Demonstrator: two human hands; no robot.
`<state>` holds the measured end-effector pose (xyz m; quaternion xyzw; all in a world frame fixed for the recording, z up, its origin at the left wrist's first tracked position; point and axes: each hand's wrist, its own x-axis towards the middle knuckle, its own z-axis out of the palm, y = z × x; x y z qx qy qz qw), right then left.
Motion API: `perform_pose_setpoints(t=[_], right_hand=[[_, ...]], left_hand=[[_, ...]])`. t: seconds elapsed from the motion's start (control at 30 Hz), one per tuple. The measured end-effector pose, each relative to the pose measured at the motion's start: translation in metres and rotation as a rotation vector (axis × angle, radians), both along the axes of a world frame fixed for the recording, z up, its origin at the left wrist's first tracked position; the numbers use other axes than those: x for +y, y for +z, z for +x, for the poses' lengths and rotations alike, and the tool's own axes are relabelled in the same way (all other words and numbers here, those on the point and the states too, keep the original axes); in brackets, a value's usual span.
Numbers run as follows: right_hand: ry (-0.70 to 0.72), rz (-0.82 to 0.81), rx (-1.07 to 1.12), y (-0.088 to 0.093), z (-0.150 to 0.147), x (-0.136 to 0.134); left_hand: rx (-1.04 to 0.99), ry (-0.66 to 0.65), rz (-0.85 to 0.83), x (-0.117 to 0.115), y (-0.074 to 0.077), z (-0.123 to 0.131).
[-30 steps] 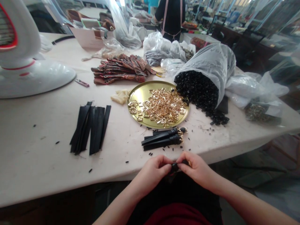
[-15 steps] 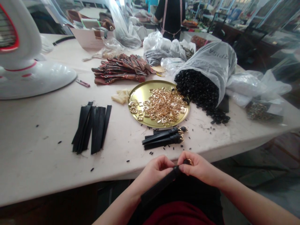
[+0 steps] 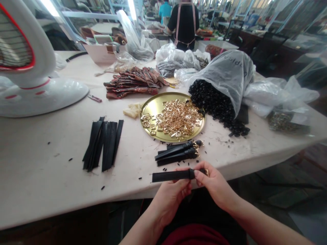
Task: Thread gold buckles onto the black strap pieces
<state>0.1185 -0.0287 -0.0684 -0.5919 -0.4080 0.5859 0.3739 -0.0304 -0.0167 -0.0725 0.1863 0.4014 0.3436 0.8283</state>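
A black strap (image 3: 171, 176) with a black loop and a gold buckle at its right end lies level between my hands at the table's front edge. My right hand (image 3: 211, 178) pinches it near the buckle, thumb on top. My left hand (image 3: 176, 190) is closed on the strap from below, its fingers partly hidden behind it. Just beyond are several finished-looking black straps with gold buckles (image 3: 178, 153), stacked together. Behind them a round gold tray (image 3: 158, 99) carries a heap of gold buckles (image 3: 178, 119).
Loose black strips (image 3: 102, 144) lie at left. A plastic bag (image 3: 227, 71) spills black loops (image 3: 213, 98) at right. Brown patterned pieces (image 3: 135, 81) are piled behind the tray. A white heater (image 3: 38, 97) stands far left. A person in an apron (image 3: 185, 25) stands across the table.
The strap has turned from a slant toward my body to nearly level and risen over the table edge. My left hand has shifted beneath it; my right hand still grips the buckle end.
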Motion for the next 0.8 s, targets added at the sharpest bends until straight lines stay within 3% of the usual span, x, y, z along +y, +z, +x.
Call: perform_pose_setpoints(t=[0.1,0.2,0.37,0.53,0.7,0.8], right_hand=[[-0.031,0.003,0.031,-0.004,-0.002,-0.001],[-0.048,-0.011,0.056,-0.01,0.0,-0.004],[-0.028,-0.035,0.063,-0.009,0.002,-0.003],[0.065,-0.004,-0.029,0.003,0.003,0.0],[0.117,0.014,0.082,0.006,0.009,-0.004],[0.111,0.051,0.004,0.007,0.01,-0.006]], left_hand=[[-0.069,0.038,-0.033,-0.004,-0.005,0.005],[-0.021,0.025,0.052,-0.006,-0.009,0.008],[0.246,-0.075,0.278,-0.003,-0.006,0.001],[0.527,-0.081,0.489,-0.001,0.001,-0.004],[0.535,-0.063,0.442,-0.002,0.001,-0.008],[0.507,-0.07,0.39,-0.004,0.002,-0.011]])
